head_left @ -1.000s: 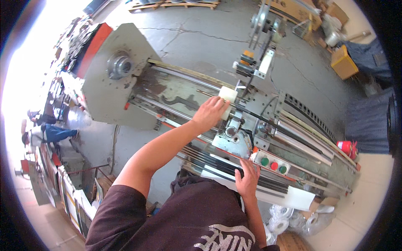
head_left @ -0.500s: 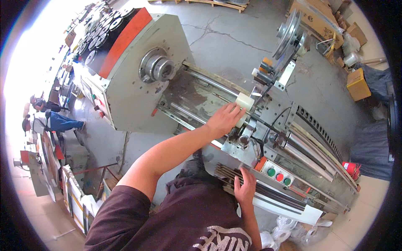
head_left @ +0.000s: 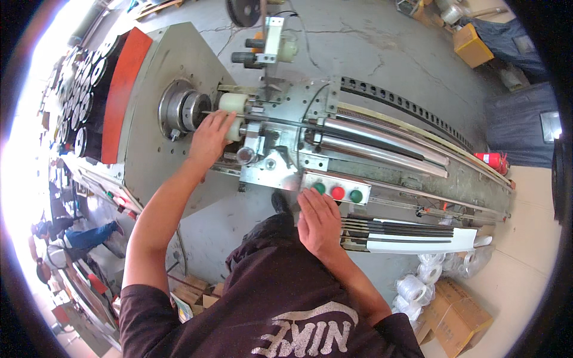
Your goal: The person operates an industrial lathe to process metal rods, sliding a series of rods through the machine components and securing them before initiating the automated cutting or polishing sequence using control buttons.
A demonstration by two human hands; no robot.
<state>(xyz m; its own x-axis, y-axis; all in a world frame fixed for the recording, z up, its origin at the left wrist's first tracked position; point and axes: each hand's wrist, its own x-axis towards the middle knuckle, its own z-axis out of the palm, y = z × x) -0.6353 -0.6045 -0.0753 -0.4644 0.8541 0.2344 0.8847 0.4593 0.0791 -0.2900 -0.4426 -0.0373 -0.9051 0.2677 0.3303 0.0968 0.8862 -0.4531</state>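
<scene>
The carriage [head_left: 280, 156] has slid left, bringing its white rollers [head_left: 233, 102] near the chuck [head_left: 190, 108]. In the head view, the rod [head_left: 280, 121] runs between the rollers, tip by the chuck. The left hand [head_left: 210, 141] covers it, fingers narrow; whether gripping, I cannot tell. The right hand [head_left: 320, 222], fingers extended, touches the button box [head_left: 329, 184].

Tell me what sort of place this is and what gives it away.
Most likely a factory workshop: there's a long metal machine with green and red buttons, some plastic-wrapped rolls, and a red fire extinguisher.
</scene>
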